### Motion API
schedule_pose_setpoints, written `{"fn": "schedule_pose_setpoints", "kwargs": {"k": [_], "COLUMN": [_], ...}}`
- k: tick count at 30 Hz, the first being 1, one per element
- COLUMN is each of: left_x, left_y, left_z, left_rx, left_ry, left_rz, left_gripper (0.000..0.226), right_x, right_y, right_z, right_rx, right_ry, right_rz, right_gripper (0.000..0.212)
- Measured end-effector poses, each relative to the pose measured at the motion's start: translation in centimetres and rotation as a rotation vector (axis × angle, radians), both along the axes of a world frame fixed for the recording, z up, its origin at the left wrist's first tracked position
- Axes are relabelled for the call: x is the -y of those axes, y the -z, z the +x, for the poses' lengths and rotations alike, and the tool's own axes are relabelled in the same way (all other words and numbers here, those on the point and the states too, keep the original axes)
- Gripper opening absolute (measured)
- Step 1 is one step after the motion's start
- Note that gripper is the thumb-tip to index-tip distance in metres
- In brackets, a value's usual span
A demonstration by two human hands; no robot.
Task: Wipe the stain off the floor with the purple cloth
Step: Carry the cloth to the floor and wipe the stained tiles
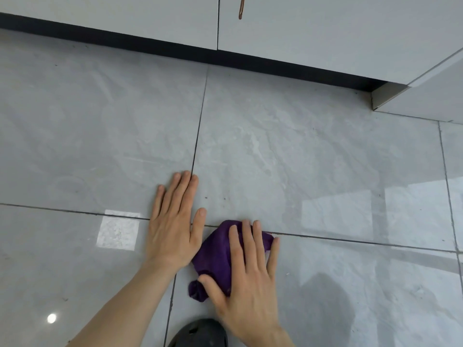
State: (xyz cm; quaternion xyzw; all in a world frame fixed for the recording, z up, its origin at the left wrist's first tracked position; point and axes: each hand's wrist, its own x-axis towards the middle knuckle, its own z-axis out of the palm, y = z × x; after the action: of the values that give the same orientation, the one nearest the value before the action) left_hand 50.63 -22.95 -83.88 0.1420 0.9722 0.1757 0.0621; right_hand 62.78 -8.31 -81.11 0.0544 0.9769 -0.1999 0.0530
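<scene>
The purple cloth (215, 256) lies bunched on the grey tiled floor (300, 151), across a grout line near the bottom middle. My right hand (246, 276) presses flat on top of it, fingers spread, thumb on its near end. My left hand (174, 221) rests flat and open on the tiles just left of the cloth, holding nothing. A few small dark specks (206, 197) and a faint smear mark the tile just beyond the cloth. Whatever is under the cloth is hidden.
White cabinet doors (325, 33) with a dark plinth (175, 50) run along the far side; a brown drip (241, 8) hangs on one door. A cabinet corner (380, 96) juts out at the right. A dark rounded object (200, 333) sits at the bottom edge.
</scene>
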Motion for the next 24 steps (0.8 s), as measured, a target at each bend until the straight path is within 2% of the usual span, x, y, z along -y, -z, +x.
{"fn": "schedule_pose_setpoints", "kwargs": {"k": [4, 9, 15, 18, 21, 24], "left_x": [-0.2, -0.3, -0.4, -0.5, -0.3, -0.1], "left_y": [0.2, 0.5, 0.5, 0.2, 0.0, -0.2], "left_z": [0.1, 0.0, 0.0, -0.1, -0.1, -0.3], "left_rx": [0.004, -0.009, -0.01, 0.002, 0.014, 0.018], "left_ry": [-0.001, -0.009, -0.014, -0.009, -0.001, 0.004], "left_rz": [-0.072, -0.131, -0.141, -0.133, -0.123, -0.051], "left_gripper": [0.067, 0.068, 0.074, 0.076, 0.078, 0.08], "right_x": [0.5, -0.8, -4.6, -6.1, -6.0, -4.7], "right_y": [2.0, 2.9, 2.2, 1.8, 1.5, 1.4], "right_z": [-0.4, -3.0, -12.6, -16.1, -16.2, -14.9], "right_rx": [0.01, 0.003, -0.037, -0.024, -0.037, -0.064], "right_ry": [-0.02, -0.035, 0.116, 0.073, 0.073, -0.092], "right_rz": [0.114, 0.138, 0.176, 0.124, -0.032, -0.122], "right_gripper": [0.084, 0.072, 0.068, 0.066, 0.062, 0.061]}}
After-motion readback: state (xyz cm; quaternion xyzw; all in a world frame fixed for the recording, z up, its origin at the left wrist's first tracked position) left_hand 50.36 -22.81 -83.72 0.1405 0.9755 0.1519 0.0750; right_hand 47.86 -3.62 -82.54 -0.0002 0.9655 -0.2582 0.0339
